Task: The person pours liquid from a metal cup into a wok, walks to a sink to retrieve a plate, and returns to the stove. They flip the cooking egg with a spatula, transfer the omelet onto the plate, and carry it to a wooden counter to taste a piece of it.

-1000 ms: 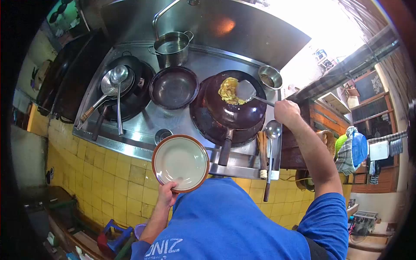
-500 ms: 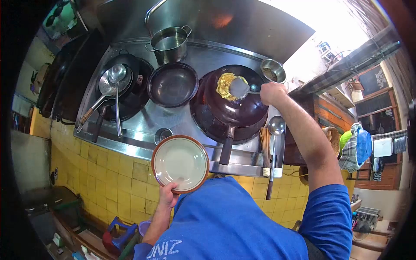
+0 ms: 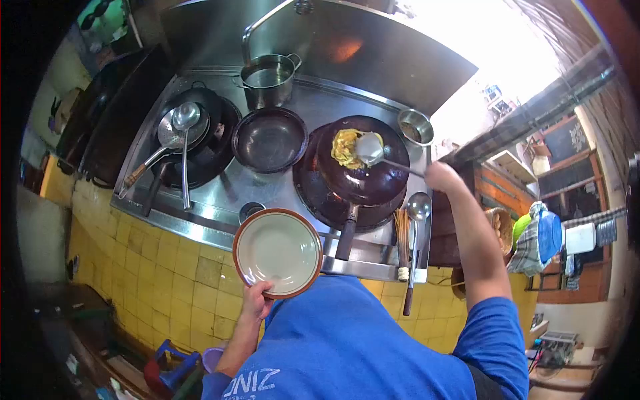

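My left hand (image 3: 256, 301) grips the lower rim of a cream plate with a brown edge (image 3: 277, 253), thumb on top; nothing lies on the plate. Held out to the right, my right hand (image 3: 443, 178) is closed around the handle of a wok spatula (image 3: 369, 149). The spatula's blade rests at the right side of a yellow-brown fried egg (image 3: 344, 152) in the dark wok (image 3: 362, 183). The wok sits on the right burner, its handle towards me.
A ladle (image 3: 419, 208) and a bamboo brush (image 3: 403, 240) lie right of the wok. An empty black pan (image 3: 270, 140), a steel pot (image 3: 268, 83) and a small steel bowl (image 3: 415, 127) stand on the stove. Left, a strainer (image 3: 172, 131) and another ladle (image 3: 186, 117) rest over a wok.
My right hand has moved right and down, showing more of the spatula's handle. The egg looks more folded and bunched. The plate stays in my left hand; the whole view has shifted slightly.
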Demonstrator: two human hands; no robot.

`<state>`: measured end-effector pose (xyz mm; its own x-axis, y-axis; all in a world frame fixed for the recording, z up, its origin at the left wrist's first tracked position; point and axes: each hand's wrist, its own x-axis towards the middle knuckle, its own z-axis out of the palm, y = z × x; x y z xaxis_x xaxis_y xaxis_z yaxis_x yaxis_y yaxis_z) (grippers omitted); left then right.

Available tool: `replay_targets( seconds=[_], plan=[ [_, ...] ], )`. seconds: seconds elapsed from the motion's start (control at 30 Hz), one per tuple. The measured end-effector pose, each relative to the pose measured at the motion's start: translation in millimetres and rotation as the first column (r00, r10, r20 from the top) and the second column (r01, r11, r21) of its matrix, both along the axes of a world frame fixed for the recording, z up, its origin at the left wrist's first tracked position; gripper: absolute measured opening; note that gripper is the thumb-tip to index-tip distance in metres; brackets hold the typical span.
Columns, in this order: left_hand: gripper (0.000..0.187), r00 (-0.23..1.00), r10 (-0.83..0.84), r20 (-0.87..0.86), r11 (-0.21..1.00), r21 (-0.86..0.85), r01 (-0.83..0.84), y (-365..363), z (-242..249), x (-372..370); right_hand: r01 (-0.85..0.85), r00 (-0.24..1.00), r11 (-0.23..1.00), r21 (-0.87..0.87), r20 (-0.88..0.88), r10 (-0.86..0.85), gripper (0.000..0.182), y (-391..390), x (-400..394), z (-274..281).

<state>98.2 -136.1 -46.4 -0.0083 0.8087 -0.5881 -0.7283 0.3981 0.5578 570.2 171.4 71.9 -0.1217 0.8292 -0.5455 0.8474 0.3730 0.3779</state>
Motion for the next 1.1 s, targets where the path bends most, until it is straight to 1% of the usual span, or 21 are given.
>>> replay_targets(
  seconds=[0.03, 0.07, 0.1, 0.13, 0.2, 0.23, 0.3, 0.37, 0.4, 0.43, 0.47, 0.5, 0.63, 0.7, 0.73, 0.8, 0.9, 0.97, 1.0, 1.03, 1.1],
  plan=[
    [0.053, 1.000, 0.016, 0.008, 1.000, 0.001, -0.016, -1.1, -1.0, -0.7, -0.013, 0.991, 0.994, 0.107, -0.131, 0.027, 0.019, -11.6, 18.3, -12.8],
    [0.053, 1.000, 0.020, 0.022, 1.000, 0.008, -0.020, -1.8, -1.9, -1.8, 0.116, 0.966, 0.983, 0.141, -0.245, -0.079, 0.020, -27.6, 13.0, -10.6],
    [0.053, 0.999, 0.018, 0.033, 1.000, 0.014, -0.018, -1.9, -2.5, -2.2, 0.253, 0.915, 0.955, 0.158, -0.361, -0.182, 0.020, -38.4, 4.6, -4.0],
    [0.053, 0.999, 0.012, 0.032, 1.000, 0.011, -0.013, -2.2, -3.8, -2.6, 0.258, 0.913, 0.954, 0.155, -0.361, -0.188, 0.020, -44.3, -10.5, 4.9],
    [0.053, 1.000, 0.017, 0.009, 1.000, -0.021, -0.017, -0.7, -6.3, -4.9, 0.333, 0.900, 0.926, 0.177, -0.353, -0.257, 0.021, -57.8, -50.7, 18.5],
    [0.053, 1.000, 0.002, 0.002, 1.000, -0.023, -0.002, 0.9, -3.9, -5.3, 0.342, 0.902, 0.925, 0.166, -0.333, -0.274, 0.021, -57.0, -69.1, 21.4],
    [0.044, 0.999, 0.037, 0.011, 0.998, -0.046, -0.036, 3.4, 2.0, -4.2, 0.362, 0.899, 0.920, 0.151, -0.319, -0.301, 0.021, -49.1, -100.0, 26.5],
    [0.043, 1.000, 0.008, -0.008, 0.999, -0.043, -0.008, 4.5, 1.9, -6.2, 0.294, 0.940, 0.944, 0.151, -0.224, -0.257, 0.023, -40.6, -121.3, 30.7],
    [0.042, 1.000, -0.009, -0.019, 0.999, -0.041, 0.009, 3.7, 1.4, -7.1, 0.296, 0.939, 0.944, 0.146, -0.227, -0.259, 0.023, -37.1, -125.4, 31.2],
    [0.042, 1.000, -0.009, -0.023, 0.999, -0.046, 0.008, 2.6, 0.9, -8.0, 0.336, 0.930, 0.929, 0.156, -0.211, -0.301, 0.024, -33.6, -129.0, 31.3],
    [0.048, 0.999, -0.021, -0.029, 0.999, -0.047, 0.019, 1.4, 0.2, -8.3, 0.372, 0.920, 0.913, 0.168, -0.194, -0.340, 0.025, -29.4, -131.4, 30.9],
    [0.053, 0.999, -0.030, -0.033, 0.998, -0.048, 0.028, -0.5, -0.6, -8.0, 0.367, 0.922, 0.916, 0.164, -0.193, -0.335, 0.025, -25.1, -131.7, 29.0],
    [0.053, 1.000, 0.000, -0.006, 0.999, -0.047, 0.000, -8.5, -2.8, -6.4, 0.332, 0.938, 0.931, 0.149, -0.153, -0.310, 0.027, -20.4, -129.7, 27.7],
    [0.042, 0.999, 0.045, -0.012, 0.995, -0.085, -0.046, -14.6, -3.7, -8.0, 0.304, 0.948, 0.934, 0.190, -0.152, -0.278, 0.024, -21.6, -129.2, 47.5],
    [0.042, 0.999, 0.052, -0.010, 0.995, -0.081, -0.053, -16.3, -3.4, -9.1, 0.309, 0.949, 0.933, 0.183, -0.119, -0.291, 0.024, -18.4, -127.1, 52.4],
    [0.042, 0.996, 0.079, 0.035, 0.994, -0.078, -0.076, -17.2, -0.2, -8.9, 0.306, 0.951, 0.931, 0.200, -0.114, -0.288, 0.024, -22.9, -133.2, 53.2],
    [0.042, 0.997, 0.076, 0.016, 0.995, -0.063, -0.074, -14.3, -7.0, -10.5, 0.305, 0.952, 0.930, 0.205, -0.084, -0.294, 0.025, -23.8, -137.6, 40.3],
    [0.043, 0.996, 0.084, 0.013, 0.996, -0.041, -0.083, -12.2, -2.5, -8.0, 0.275, 0.961, 0.950, 0.147, -0.081, -0.265, 0.026, -20.4, -143.7, 33.6],
    [0.044, 0.996, 0.094, 0.013, 0.995, -0.020, -0.093, -11.3, 1.3, -7.7, 0.304, 0.952, 0.947, 0.106, -0.072, -0.298, 0.027, -19.4, -147.3, 31.9],
    [0.044, 0.995, 0.100, 0.008, 0.995, -0.025, -0.100, -11.6, 2.3, -9.6, 0.298, 0.954, 0.949, 0.099, -0.074, -0.292, 0.027, -16.8, -148.1, 29.4],
    [0.047, 0.996, 0.083, 0.024, 0.996, -0.043, -0.082, -14.9, 2.7, -11.3, 0.391, 0.918, 0.914, 0.108, -0.121, -0.378, 0.029, -10.8, -142.1, 24.9]
  ],
)
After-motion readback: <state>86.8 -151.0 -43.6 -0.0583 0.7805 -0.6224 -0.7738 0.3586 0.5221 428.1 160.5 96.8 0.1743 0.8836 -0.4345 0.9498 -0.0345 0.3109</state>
